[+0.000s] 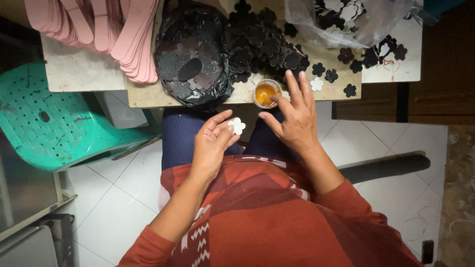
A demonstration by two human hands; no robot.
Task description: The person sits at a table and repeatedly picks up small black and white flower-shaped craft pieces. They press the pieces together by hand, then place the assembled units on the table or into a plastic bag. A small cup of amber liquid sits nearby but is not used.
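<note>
My left hand (212,144) hovers over my lap and pinches a small white flower-shaped foam cutout (237,125) between thumb and fingertips. My right hand (295,116) is spread open, fingers apart, its index fingertip at the rim of a small clear cup of orange glue (265,93) that stands on the front edge of the wooden board (148,94). A heap of black flower cutouts (257,42) lies just behind the cup.
A black plastic bag (195,54) of dark cutouts sits on the board. Pink foam sole shapes (123,29) are stacked at the back left. A clear plastic bag (351,17) with flowers lies at the back right. A teal plastic stool (54,116) stands on the left.
</note>
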